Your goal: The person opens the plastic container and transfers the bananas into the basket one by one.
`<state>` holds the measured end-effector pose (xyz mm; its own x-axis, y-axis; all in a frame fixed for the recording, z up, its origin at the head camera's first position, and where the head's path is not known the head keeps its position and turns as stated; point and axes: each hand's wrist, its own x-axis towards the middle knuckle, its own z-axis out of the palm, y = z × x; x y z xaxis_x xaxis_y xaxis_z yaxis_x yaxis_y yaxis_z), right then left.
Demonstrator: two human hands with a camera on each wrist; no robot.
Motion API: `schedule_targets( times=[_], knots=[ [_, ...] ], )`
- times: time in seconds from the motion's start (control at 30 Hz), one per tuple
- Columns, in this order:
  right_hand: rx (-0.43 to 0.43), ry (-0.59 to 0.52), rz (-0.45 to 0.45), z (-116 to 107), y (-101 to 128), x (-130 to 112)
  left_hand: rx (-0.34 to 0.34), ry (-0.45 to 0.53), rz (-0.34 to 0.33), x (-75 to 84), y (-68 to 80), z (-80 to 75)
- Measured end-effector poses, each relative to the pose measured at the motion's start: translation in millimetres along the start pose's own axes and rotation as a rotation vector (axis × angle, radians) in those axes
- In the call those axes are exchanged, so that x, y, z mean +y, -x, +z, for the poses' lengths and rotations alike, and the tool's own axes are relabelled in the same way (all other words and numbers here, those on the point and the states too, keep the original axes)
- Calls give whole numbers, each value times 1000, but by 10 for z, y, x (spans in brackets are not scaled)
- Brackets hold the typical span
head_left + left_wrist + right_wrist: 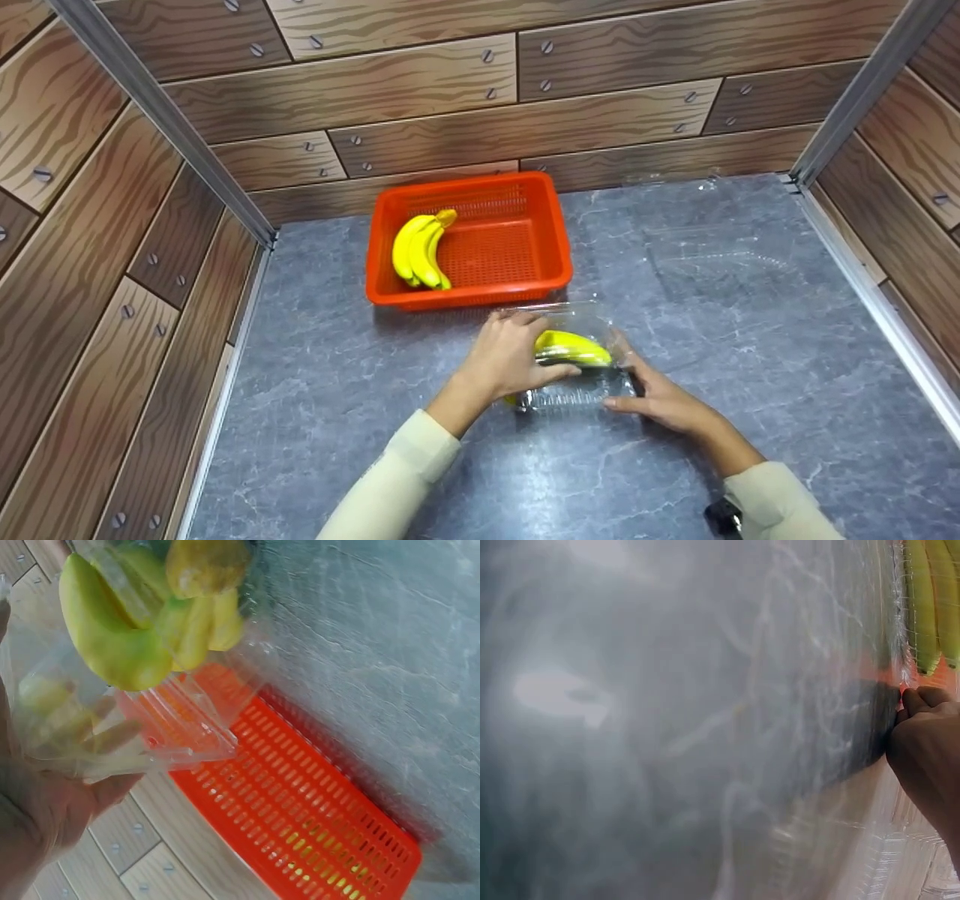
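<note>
A clear plastic clamshell box (577,394) lies in front of the red basket, with a bunch of yellow bananas (574,347) in it. My left hand (499,360) holds the box at its left side, thumb stretched over the clear plastic. In the left wrist view, fingers show through the plastic beside the bananas (112,637), and a brownish stem end (208,566) is visible. At the right side, my right hand (664,397) grips the box between thumb and fingers. The right wrist view catches only part of that hand (930,742), close to the bananas (930,607).
Behind the box, the red plastic basket (469,295) stands near the back wall, with another bunch of bananas (420,250) at its left end. More clear plastic packaging (720,259) lies at the back right. Wood-patterned walls (435,112) enclose the grey marbled surface (322,390).
</note>
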<state>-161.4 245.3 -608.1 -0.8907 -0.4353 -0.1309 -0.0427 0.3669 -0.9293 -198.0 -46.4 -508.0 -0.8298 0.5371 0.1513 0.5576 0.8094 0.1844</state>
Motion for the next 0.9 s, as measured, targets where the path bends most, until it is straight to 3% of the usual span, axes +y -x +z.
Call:
schedule_targets(
  times=[0.3, 0.47, 0.77, 0.9],
  knots=[
    [-16, 37, 8, -35, -15, 6, 195, -38, 51, -7, -36, -147],
    [-34, -5, -9, -39, -38, 7, 361, -34, 67, -76, -77, -219],
    [-45, -32, -42, -34, -26, 16, 526, -39, 29, -233, -181, -229],
    [-41, -9, -30, -37, -22, -10, 604, 14, -19, -293, -237, -193]
  ],
)
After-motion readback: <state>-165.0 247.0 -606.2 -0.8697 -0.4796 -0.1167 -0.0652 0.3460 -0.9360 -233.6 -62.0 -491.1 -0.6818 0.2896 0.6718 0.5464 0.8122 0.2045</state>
